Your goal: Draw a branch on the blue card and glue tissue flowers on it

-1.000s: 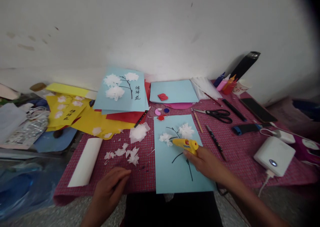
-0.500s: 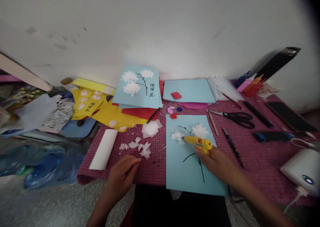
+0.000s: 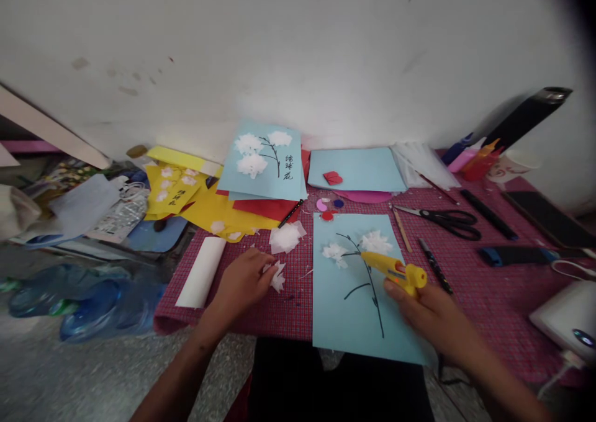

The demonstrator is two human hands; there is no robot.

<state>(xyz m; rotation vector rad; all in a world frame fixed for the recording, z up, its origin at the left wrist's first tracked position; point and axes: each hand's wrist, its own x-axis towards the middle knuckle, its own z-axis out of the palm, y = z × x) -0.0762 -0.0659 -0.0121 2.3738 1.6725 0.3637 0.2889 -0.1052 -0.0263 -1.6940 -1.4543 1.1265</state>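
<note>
A yellow glue gun (image 3: 388,270) is held in my right hand (image 3: 431,310), its nozzle above the light blue sheet (image 3: 335,316). Black branches (image 3: 378,316) are drawn on that sheet, and two white paper flowers (image 3: 376,242) sit on its upper part. My left hand (image 3: 246,279) is down among the loose white paper pieces on the table, with its fingers bent and pinched at a crumpled white paper piece (image 3: 278,280). The hand covers most of the other pieces. Just beyond it lies a stack of thin white paper (image 3: 286,237).
A finished flower card (image 3: 254,189) leans against the wall. A white paper roll (image 3: 202,273) lies left on the checked tablecloth (image 3: 288,316). Scissors (image 3: 447,220), a patterned pen (image 3: 435,265) and a white device (image 3: 565,316) are on the right. Water bottles (image 3: 97,310) stand on the floor.
My left hand has moved forward from the table's front edge onto the loose white paper pieces. The glue gun has shifted right, away from the left white flower.
</note>
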